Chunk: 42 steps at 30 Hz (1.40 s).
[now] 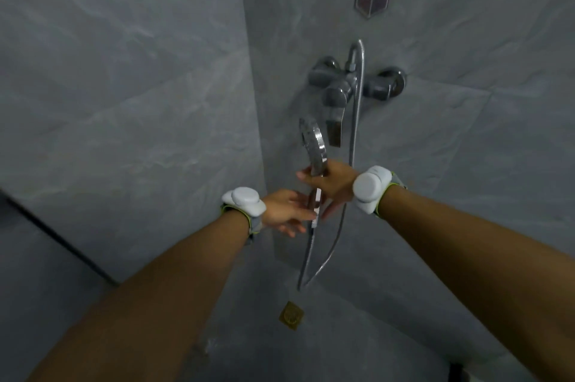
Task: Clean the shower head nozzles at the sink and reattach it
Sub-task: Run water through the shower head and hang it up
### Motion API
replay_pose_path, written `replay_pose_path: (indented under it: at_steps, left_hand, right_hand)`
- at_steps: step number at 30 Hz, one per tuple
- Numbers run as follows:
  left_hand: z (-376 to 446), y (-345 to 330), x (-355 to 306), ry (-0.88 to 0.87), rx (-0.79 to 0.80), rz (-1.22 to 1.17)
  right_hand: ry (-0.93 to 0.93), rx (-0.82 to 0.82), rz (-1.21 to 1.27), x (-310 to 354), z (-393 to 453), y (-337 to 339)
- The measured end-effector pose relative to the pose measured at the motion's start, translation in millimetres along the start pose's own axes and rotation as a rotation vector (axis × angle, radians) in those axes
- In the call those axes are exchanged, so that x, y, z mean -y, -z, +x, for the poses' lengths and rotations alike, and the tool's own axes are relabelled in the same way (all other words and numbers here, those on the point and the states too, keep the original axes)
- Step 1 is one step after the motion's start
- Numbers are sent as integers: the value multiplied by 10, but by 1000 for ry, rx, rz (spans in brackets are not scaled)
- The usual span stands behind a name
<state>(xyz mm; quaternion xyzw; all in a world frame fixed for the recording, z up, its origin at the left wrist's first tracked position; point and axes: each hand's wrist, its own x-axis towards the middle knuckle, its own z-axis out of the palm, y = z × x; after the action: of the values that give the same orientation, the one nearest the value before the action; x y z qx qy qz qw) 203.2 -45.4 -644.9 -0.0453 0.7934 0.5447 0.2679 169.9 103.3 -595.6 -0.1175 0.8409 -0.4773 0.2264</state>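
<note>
Forearms reach in: right hand (331,184) clenches the shower head (312,145) at its neck, left hand (287,210) loose-fingered just below at the hose (336,238) joint — likely the coupling step; next, twist the nut.

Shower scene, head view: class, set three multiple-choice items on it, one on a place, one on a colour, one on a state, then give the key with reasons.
1. Where does the floor drain lie?
A. Below the hanging hose loop
B. On the left wall
C. Above the mixer tap

2. What colour is the drain cover?
A. Brass-gold
B. Blue
C. White

3. How is the shower head held?
A. Lying on the floor
B. Gripped at its neck by the right hand
C. Clipped in a wall holder

Key: 1 A, the hose loops down just above the drain. 2 A, the cover shows golden against grey tile. 3 B, the right hand's fingers curl round the neck, while the left hand touches the handle below with loose fingers.
</note>
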Motion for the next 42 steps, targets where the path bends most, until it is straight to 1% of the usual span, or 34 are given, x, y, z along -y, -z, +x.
replay_pose_path:
  at_steps: [1, 3, 5, 7, 12, 15, 19, 22, 23, 25, 27, 30, 33, 35, 38, 42]
  left_hand:
    - [-11, 8, -65, -37, 19, 2]
    - [-13, 161, -246, -146, 3, 38]
    - [-13, 294, -404, -239, -38, 30]
    - [-10, 555, -671, -360, -69, 33]
    - [-44, 893, -1202, -528, -192, -13]
    - [-119, 1045, -1629, -640, -244, 12]
    - [-280, 1176, -2176, -764, -249, 24]
    - [-413, 1320, -2656, -830, -183, 45]
    - [-460, 1374, -2808, -857, -163, 62]
    - [-550, 1447, -3113, -896, -181, 131]
    - [-643, 1492, -3323, -898, -205, 133]
    - [-767, 1454, -3738, -888, -110, 65]
    - [-875, 1423, -4015, -882, -41, 119]
    - [-894, 1403, -4251, -942, -53, 73]
    - [-950, 1426, -4603, -1046, -127, -41]
    - [-963, 1497, -5057, -1172, -227, -32]
  right_hand:
    - [44, -23, -49, 93, -1, 45]
    - [114, -110, -76, 391, 13, 134]
    - [128, -174, -43, 630, 31, 234]
    - [158, -317, 3, 962, 82, 353]
    - [188, -484, 65, 1479, 103, 552]
    - [215, -565, -112, 1775, 54, 656]
    - [261, -581, -103, 2206, -84, 907]
    - [307, -621, -74, 2616, -262, 1235]
    - [330, -635, -59, 2735, -323, 1345]
    - [364, -637, -12, 2958, -450, 1562]
    - [374, -625, 26, 3121, -523, 1703]
    - [401, -663, -8, 3355, -633, 1999]
    - [423, -703, -45, 3558, -703, 2239]
    - [472, -734, -64, 3724, -762, 2436]
    - [548, -770, -100, 4027, -881, 2695]
    - [578, -790, -207, 4380, -1021, 3012]
